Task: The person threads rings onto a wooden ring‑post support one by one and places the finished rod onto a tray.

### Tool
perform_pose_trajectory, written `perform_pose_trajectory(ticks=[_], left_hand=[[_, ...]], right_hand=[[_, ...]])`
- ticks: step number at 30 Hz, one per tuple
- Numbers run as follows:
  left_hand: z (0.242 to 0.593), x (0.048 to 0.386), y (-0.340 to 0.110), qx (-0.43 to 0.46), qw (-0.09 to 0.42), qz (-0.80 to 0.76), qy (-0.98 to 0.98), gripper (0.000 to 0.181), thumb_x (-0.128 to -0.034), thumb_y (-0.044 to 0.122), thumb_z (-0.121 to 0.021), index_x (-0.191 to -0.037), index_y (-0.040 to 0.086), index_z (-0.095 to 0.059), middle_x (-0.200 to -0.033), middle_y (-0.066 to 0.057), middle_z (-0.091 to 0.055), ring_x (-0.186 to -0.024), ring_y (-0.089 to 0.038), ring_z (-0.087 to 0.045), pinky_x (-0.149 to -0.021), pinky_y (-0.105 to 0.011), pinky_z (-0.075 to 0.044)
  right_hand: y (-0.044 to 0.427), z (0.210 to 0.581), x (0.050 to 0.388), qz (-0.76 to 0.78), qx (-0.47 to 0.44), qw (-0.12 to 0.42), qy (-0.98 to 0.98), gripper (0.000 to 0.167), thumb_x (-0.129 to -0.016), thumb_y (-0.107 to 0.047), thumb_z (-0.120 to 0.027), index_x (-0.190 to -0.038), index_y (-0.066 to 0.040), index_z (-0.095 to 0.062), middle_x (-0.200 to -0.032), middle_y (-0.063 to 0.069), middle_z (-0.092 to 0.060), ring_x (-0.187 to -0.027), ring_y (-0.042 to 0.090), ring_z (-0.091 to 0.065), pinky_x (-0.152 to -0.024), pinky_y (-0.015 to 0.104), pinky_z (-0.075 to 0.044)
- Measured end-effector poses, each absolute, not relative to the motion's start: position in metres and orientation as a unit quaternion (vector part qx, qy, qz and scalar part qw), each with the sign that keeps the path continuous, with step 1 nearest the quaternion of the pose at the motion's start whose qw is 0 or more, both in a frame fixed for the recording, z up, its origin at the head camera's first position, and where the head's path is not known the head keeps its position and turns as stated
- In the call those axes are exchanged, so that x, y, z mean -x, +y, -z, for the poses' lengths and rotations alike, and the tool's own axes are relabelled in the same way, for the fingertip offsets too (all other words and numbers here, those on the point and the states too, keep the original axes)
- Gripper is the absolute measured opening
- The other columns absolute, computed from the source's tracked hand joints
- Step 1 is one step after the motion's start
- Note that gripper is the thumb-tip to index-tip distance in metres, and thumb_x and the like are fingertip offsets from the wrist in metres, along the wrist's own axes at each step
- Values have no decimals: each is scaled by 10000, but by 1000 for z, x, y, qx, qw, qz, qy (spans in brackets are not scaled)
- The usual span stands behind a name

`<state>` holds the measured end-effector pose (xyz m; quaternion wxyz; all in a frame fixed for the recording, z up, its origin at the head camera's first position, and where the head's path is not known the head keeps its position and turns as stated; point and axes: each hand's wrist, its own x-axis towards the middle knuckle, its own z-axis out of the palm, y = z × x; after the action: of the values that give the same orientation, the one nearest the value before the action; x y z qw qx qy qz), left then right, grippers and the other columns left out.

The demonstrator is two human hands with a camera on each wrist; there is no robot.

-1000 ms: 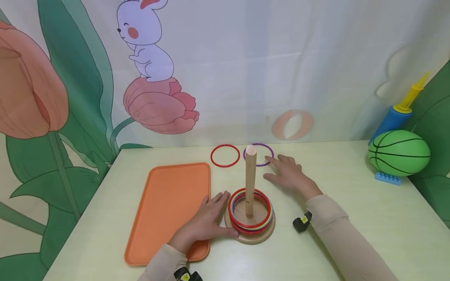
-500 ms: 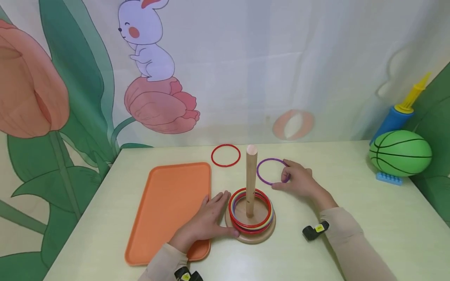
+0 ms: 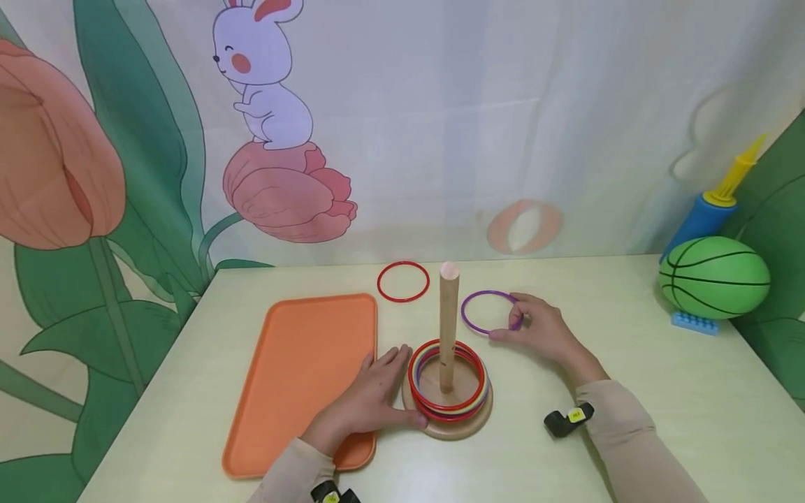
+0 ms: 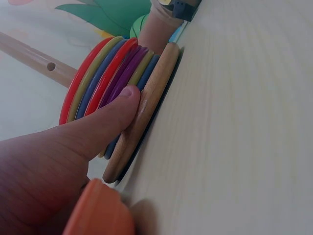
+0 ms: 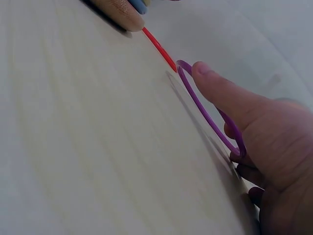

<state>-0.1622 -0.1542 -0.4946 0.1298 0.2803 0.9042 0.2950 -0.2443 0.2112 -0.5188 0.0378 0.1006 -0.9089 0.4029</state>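
My right hand (image 3: pixel 542 327) pinches a thin purple ring (image 3: pixel 462 311) at its right side, to the right of a wooden peg (image 3: pixel 448 328). In the right wrist view, the ring (image 5: pixel 199 105) is tilted just above the table, its shadow below. Around the peg lies a stack of colored rings (image 3: pixel 448 416) on a round wooden base (image 3: pixel 457 431). My left hand (image 3: pixel 367 398) rests beside this base with its fingers extended. Its thumb (image 4: pixel 110 115) touches the lower rings and the base's edge in the left wrist view.
A red ring (image 3: pixel 379 283) lies flat behind the peg. To the left is an orange tray (image 3: pixel 314 349), partly under my left forearm. At the far right stand a green ball (image 3: pixel 713 279), a light-blue toy block (image 3: pixel 694 323) and a blue-and-yellow pump (image 3: pixel 701 215).
My right hand took hold of the purple ring and drew it nearer and to the right, away from the red ring. The left hand stayed at the base.
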Motion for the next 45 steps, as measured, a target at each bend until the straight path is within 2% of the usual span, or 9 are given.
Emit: perform_pose_trajectory(ticks=[12, 18, 23, 30, 37, 39, 45], left_hand=[[495, 163, -156, -281, 127, -300, 903, 1233, -810, 632, -843, -1665, -2, -220, -1715, -160, -276, -1605, -348, -197, -1284, -611, -13], [490, 164, -158, -280, 129, -302, 902, 1237, -808, 623, -849, -1662, -11, -219, -1714, -166, -276, -1605, -352, -196, -1285, -608, -8], [491, 163, -158, -277, 129, -302, 903, 1234, -806, 625, -851, -1662, -7, -226, -1710, -161, -287, -1603, -353, -203, -1286, -605, -6], [495, 163, -156, -284, 126, -299, 902, 1229, -807, 605, -861, -1657, -20, -231, -1707, -174, -289, -1598, -360, -217, -1279, -627, -21], [496, 162, -157, -286, 125, -302, 901, 1231, -805, 605, -862, -1656, -23, -231, -1705, -179, -290, -1598, -362, -216, -1280, -626, -22], [496, 162, -157, -285, 126, -304, 900, 1232, -804, 607, -862, -1656, -21, -233, -1705, -178, -291, -1599, -360, -214, -1280, -624, -19], [497, 162, -156, -284, 127, -306, 900, 1230, -804, 609, -860, -1658, -15, -233, -1708, -174, -287, -1600, -357, -211, -1282, -619, -23]], right_hand=[[210, 519, 248, -397, -111, 50, -910, 456, -728, -420, -981, -760, -156, -610, -1510, 260, -551, -1431, 500, -460, -1187, 664, -312], [204, 512, 247, -440, -100, 51, -891, 453, -800, -355, -947, -816, -100, -573, -1513, 256, -545, -1460, 476, -436, -1207, 608, -341], [199, 502, 245, -480, -89, 62, -870, 465, -828, -321, -929, -845, -79, -532, -1550, 251, -511, -1491, 469, -396, -1198, 607, -344], [194, 481, 237, -475, -113, 96, -868, 481, -814, -279, -942, -835, -10, -544, -1539, 243, -517, -1497, 444, -399, -1188, 657, -334], [186, 449, 226, -465, -126, 130, -866, 470, -834, -281, -927, -820, -86, -500, -1524, 219, -545, -1499, 424, -408, -1139, 624, -390], [184, 438, 221, -466, -129, 139, -864, 472, -845, -276, -919, -841, -78, -490, -1539, 223, -529, -1502, 425, -402, -1104, 602, -407], [176, 407, 204, -466, -147, 165, -857, 468, -833, -228, -928, -842, -90, -481, -1550, 220, -518, -1501, 423, -403, -1137, 660, -382]])
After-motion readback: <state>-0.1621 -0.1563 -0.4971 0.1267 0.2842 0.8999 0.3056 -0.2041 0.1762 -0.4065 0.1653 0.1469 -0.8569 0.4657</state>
